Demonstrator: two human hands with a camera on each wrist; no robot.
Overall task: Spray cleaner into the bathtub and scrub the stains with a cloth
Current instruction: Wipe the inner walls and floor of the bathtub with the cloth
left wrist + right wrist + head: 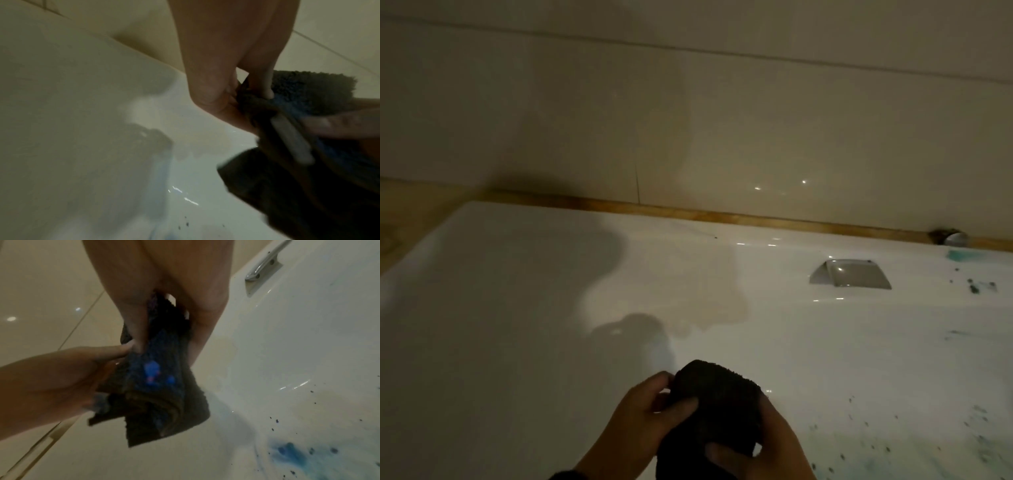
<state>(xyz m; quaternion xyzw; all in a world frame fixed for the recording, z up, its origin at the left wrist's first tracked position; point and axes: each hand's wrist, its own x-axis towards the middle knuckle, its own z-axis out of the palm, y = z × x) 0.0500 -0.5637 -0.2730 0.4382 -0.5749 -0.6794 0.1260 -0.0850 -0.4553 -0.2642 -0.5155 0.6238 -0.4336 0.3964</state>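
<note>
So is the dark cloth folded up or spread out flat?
Folded: the cloth is bunched between left hand and right hand, layers showing.

Glossy cream wall tiles [791, 137] rise behind the tub, split by thin grout lines, one running level near the top and one short vertical joint lower down. Small bright light reflections [780, 185] glint on the tile face, and a large soft shadow darkens the left part of the wall. A narrow wooden trim strip [722, 216] runs along the foot of the tiles. At the far left a pale wood-toned ledge [410, 212] sits in dim light. The whole room is dimly lit with a warm yellowish cast
</note>
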